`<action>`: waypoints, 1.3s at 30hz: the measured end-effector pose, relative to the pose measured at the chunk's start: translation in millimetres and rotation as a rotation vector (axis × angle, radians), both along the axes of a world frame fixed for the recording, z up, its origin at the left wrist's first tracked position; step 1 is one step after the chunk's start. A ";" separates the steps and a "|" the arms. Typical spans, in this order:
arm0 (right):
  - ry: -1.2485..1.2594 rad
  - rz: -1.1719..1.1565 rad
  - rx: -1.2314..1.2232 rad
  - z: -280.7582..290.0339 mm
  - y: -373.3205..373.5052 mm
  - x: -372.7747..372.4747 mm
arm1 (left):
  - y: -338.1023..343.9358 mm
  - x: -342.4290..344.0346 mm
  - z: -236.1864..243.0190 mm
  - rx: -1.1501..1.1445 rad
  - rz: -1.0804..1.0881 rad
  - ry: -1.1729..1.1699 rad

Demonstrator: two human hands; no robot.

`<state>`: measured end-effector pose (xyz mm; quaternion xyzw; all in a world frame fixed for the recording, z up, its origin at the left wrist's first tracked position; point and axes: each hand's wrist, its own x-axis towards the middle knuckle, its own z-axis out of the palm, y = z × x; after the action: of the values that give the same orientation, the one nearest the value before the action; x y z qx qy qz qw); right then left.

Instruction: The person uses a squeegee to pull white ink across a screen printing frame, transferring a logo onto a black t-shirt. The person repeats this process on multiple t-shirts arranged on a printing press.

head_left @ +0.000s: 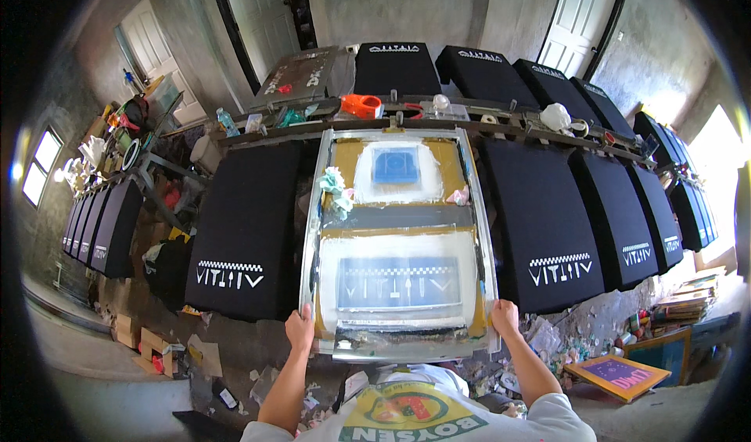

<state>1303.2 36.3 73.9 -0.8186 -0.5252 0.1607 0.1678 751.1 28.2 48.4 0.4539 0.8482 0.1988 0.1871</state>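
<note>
So, positioning step, presumably: screen-printing frame (pixel 403 244) gripped at its near left side by left hand (pixel 299 329), near right by right hand (pixel 504 319); level, two-handed control likely required next.

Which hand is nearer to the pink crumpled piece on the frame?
Right: the right hand grips the frame on the same side as the pink piece; the left hand grips the opposite side.

We have the screen frame (pixel 399 220) before us, between the left board (pixel 244 215) and the right board (pixel 540 215), a rail (pixel 547 134) behind.
</note>
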 end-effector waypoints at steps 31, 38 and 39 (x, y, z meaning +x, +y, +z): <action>-0.128 0.742 0.445 43.3 113.4 -95.4 | 132.0 64.8 42.2 0.736 -0.840 0.147; -0.051 0.603 0.149 81.8 151.9 -97.3 | 168.7 63.8 59.5 0.725 -0.780 0.191; -0.059 0.606 0.142 80.0 152.9 -98.7 | 170.9 65.6 58.1 0.699 -0.778 0.179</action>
<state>1204.5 189.1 153.9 -0.6155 -0.7598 0.1424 0.1536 816.8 199.1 106.5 0.7854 0.5130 0.3461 0.0114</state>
